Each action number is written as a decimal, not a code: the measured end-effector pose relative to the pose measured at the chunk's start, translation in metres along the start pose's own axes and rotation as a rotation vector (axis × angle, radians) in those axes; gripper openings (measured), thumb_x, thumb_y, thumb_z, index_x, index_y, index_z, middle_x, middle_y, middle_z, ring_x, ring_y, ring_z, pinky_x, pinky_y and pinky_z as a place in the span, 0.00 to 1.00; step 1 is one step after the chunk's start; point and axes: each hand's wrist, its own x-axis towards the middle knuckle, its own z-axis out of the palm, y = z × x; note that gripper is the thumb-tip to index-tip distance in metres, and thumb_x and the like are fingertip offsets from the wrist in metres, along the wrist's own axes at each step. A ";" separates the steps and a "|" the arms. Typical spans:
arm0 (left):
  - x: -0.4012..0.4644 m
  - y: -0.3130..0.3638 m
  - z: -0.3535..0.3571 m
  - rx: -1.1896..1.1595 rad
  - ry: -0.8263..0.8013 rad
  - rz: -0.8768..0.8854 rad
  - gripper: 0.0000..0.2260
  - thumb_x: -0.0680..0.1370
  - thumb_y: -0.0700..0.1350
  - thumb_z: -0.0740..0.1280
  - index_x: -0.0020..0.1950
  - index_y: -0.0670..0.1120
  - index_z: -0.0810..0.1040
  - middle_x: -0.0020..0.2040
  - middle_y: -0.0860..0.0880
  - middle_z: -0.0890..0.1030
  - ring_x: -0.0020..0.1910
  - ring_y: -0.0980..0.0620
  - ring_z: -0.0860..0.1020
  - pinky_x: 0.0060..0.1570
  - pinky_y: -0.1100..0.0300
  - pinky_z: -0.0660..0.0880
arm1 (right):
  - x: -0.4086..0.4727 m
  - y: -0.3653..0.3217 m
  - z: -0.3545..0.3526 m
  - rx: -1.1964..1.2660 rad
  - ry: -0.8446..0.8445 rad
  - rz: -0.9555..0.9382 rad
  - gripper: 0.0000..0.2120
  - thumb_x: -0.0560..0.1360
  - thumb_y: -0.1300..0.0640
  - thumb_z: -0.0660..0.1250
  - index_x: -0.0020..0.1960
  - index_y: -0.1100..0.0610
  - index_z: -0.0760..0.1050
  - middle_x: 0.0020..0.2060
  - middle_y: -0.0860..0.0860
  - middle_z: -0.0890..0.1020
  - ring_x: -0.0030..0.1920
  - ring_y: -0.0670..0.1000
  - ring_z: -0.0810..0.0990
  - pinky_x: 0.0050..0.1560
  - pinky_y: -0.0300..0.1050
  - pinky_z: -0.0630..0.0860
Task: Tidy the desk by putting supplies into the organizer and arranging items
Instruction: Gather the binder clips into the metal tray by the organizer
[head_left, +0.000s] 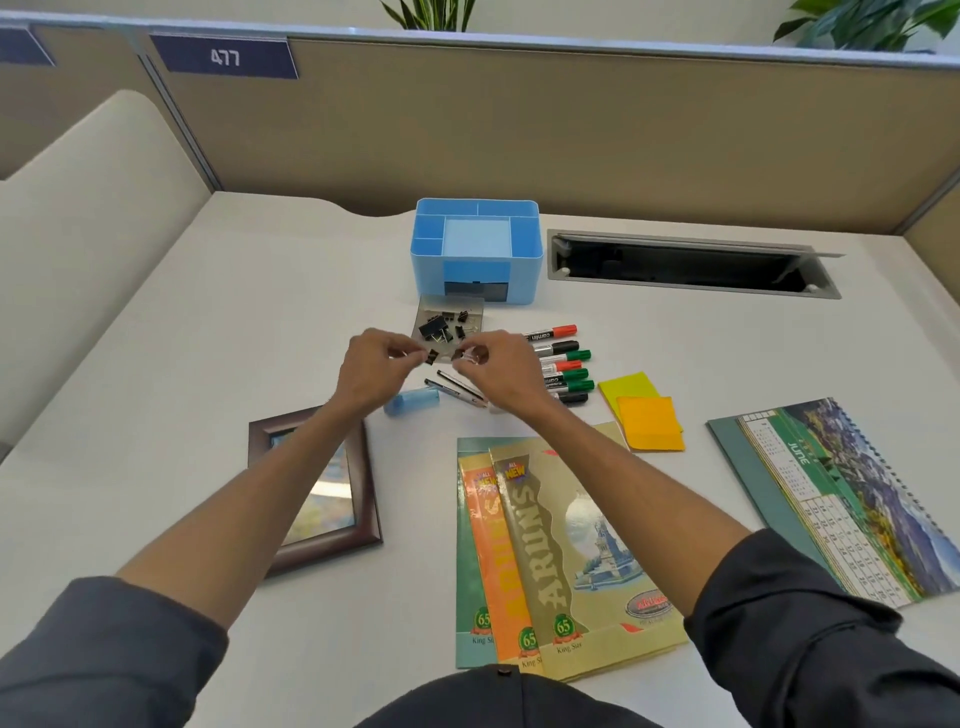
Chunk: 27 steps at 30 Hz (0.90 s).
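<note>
A blue desk organizer (524, 270) stands at the back of the desk, its compartments showing no contents. In front of it lies a clear tray (428, 312) with several black binder clips (434, 328). My left hand (371, 371) pinches a small black binder clip (431, 356) over the tray's near edge. My right hand (498, 369) pinches another small clip (458, 354) just beside it. Several markers (563, 364) lie to the right of my right hand. Two pens (457, 387) and a blue eraser-like block (413, 402) lie under my hands.
Yellow and orange sticky notes (644, 415) lie right of the markers. Three notebooks (566, 551) sit near the front edge, a framed picture (317, 488) at the left, a June calendar (852, 493) at the right. A cable slot (685, 265) opens beside the organizer.
</note>
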 end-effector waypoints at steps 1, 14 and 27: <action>0.008 0.002 0.001 -0.003 0.009 -0.013 0.07 0.74 0.45 0.72 0.49 0.45 0.86 0.44 0.47 0.86 0.43 0.51 0.82 0.50 0.54 0.79 | 0.007 0.000 -0.002 -0.001 0.012 0.011 0.14 0.72 0.48 0.71 0.56 0.51 0.83 0.49 0.50 0.86 0.46 0.49 0.82 0.51 0.49 0.80; 0.049 0.004 0.020 0.082 0.007 -0.058 0.20 0.76 0.44 0.68 0.68 0.45 0.74 0.62 0.45 0.79 0.62 0.46 0.75 0.63 0.51 0.71 | 0.050 -0.002 -0.002 -0.070 0.001 0.062 0.20 0.78 0.46 0.64 0.66 0.54 0.76 0.63 0.53 0.79 0.61 0.54 0.78 0.61 0.52 0.74; 0.039 -0.021 0.035 0.312 -0.021 -0.002 0.09 0.77 0.45 0.66 0.52 0.44 0.84 0.47 0.44 0.85 0.46 0.43 0.80 0.50 0.52 0.76 | 0.024 0.017 0.017 -0.203 0.084 0.072 0.12 0.78 0.47 0.66 0.53 0.53 0.82 0.42 0.52 0.85 0.44 0.53 0.82 0.44 0.46 0.74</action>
